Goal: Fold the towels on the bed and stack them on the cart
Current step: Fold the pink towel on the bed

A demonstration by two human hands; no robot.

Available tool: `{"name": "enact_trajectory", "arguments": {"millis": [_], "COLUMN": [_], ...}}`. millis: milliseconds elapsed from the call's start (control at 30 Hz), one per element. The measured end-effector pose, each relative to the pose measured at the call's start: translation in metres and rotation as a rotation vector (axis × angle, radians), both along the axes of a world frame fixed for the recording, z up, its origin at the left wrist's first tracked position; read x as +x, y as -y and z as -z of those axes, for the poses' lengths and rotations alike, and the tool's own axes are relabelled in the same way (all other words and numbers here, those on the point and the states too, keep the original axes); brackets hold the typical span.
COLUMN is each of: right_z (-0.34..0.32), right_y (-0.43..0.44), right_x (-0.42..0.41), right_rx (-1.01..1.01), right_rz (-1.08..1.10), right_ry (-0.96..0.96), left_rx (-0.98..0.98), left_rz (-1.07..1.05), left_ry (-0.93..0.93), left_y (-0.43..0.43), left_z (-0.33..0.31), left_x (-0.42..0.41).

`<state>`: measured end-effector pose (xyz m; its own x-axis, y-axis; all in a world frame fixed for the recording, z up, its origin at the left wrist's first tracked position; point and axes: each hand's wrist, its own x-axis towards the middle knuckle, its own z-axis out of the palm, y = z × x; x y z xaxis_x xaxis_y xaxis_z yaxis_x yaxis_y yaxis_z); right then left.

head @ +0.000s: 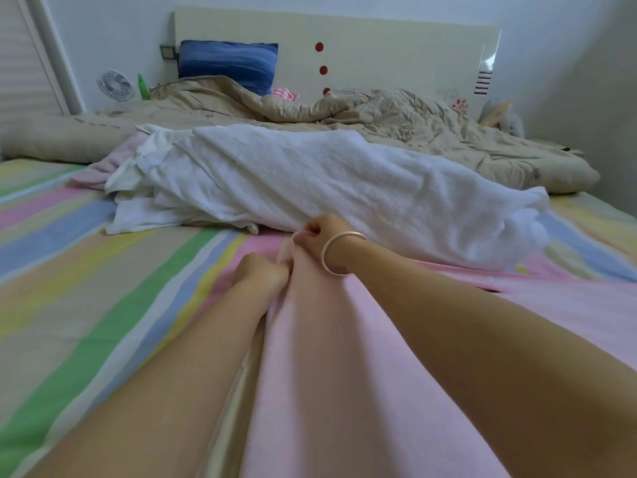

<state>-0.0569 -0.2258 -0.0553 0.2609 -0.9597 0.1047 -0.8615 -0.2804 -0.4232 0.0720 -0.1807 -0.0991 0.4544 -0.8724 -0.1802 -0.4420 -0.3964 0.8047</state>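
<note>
Pinching the far edge of the pink towel (344, 374), the left hand (263, 270) and right hand (319, 232) both have fingers curled tight on the cloth. They nearly touch, the right slightly farther up the bed. The towel runs back from them toward the person, bunched lengthwise on the striped sheet (103, 305). A clean fold likely calls for matched corners and an even, taut edge. The unfolded white towels (310, 184) lie heaped just beyond; the cart is out of view.
</note>
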Motion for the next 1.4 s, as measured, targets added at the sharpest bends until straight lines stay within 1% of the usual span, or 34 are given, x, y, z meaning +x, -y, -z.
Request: {"name": "enact_trajectory", "arguments": {"millis": [100, 167, 267, 333, 400, 467, 500, 533, 567, 600, 633, 667, 700, 767, 833, 900, 967, 1033, 1100, 1167, 1233, 1267, 1333, 1400], "right_z": [0.006, 0.012, 0.017, 0.023, 0.026, 0.03, 0.03, 0.029, 0.029, 0.03, 0.031, 0.033, 0.034, 0.033, 0.029, 0.027, 0.028, 0.03, 0.029, 0.025, 0.021, 0.021, 0.022, 0.019], "right_y": [0.006, 0.004, -0.019, -0.038, -0.056, -0.069, -0.073, -0.077, -0.079, -0.08, -0.079, -0.077, -0.074, -0.069, -0.063, -0.056, -0.048, -0.044, -0.044, -0.051, -0.064, -0.072, -0.091, -0.114], "right_x": [0.007, -0.004, -0.037, -0.063, -0.098, -0.135, -0.156, -0.175, -0.195, -0.217, -0.241, -0.261, -0.282, -0.311, -0.327, -0.334, -0.34, -0.341, -0.34, -0.338, -0.339, -0.341, -0.349, -0.359], "right_rx": [0.051, 0.077, 0.011, -0.084, -0.174, -0.206, -0.21, -0.211, -0.213, -0.207, -0.187, -0.152, -0.107, -0.026, -0.014, -0.05, -0.029, 0.029, -0.015, -0.097, -0.151, -0.189, -0.276, -0.273], "right_rz": [0.061, 0.098, 0.05, 0.035, 0.017, 0.024, 0.052, 0.095, 0.155, 0.227, 0.302, 0.365, 0.42, 0.462, 0.453, 0.433, 0.38, 0.342, 0.337, 0.351, 0.395, 0.417, 0.46, 0.502], "right_ry": [-0.167, -0.147, -0.161, -0.152, -0.113, -0.11, -0.118, -0.129, -0.144, -0.17, -0.213, -0.266, -0.313, -0.374, -0.47, -0.604, -0.724, -0.814, -0.919, -1.018, -1.02, -0.991, -0.842, -0.724], "left_rx": [0.015, 0.024, 0.023, -0.015, -0.147, -0.344, -0.417, -0.429, -0.373, -0.258, -0.123, -0.014, 0.04, 0.062, 0.009, -0.052, -0.032, 0.051, 0.115, 0.114, 0.082, 0.06, -0.003, -0.068], "left_rz": [-0.057, -0.056, -0.04, -0.047, 0.007, 0.205, 0.35, 0.505, 0.653, 0.777, 0.85, 0.873, 0.872, 0.847, 0.799, 0.751, 0.733, 0.694, 0.667, 0.656, 0.611, 0.568, 0.486, 0.431], "left_ry": [0.041, 0.117, 0.21, 0.353, 0.585, 0.793, 0.843, 0.865, 0.886, 0.907, 0.921, 0.94, 0.978, 1.06, 1.065, 1.079, 1.234, 1.437, 1.594, 1.713, 1.769, 1.753, 1.659, 1.519], "left_y": [0.002, 0.001, 0.001, 0.001, -0.002, -0.002, -0.003, -0.002, -0.002, -0.002, -0.002, -0.002, -0.001, 0.003, 0.009, 0.015, 0.017, 0.015, 0.011, 0.006, -0.004, -0.011, -0.03, -0.055], "left_z": [0.003, 0.004, 0.001, -0.005, -0.009, -0.01, -0.01, -0.007, -0.003, 0.003, 0.008, 0.013, 0.015, 0.012, 0.003, -0.006, -0.013, -0.018, -0.025, -0.03, -0.03, -0.03, -0.03, -0.033], "left_x": [0.005, 0.004, -0.002, -0.01, -0.024, -0.041, -0.051, -0.059, -0.067, -0.073, -0.078, -0.079, -0.082, -0.089, -0.096, -0.096, -0.091, -0.088, -0.092, -0.094, -0.092, -0.088, -0.08, -0.072]}}
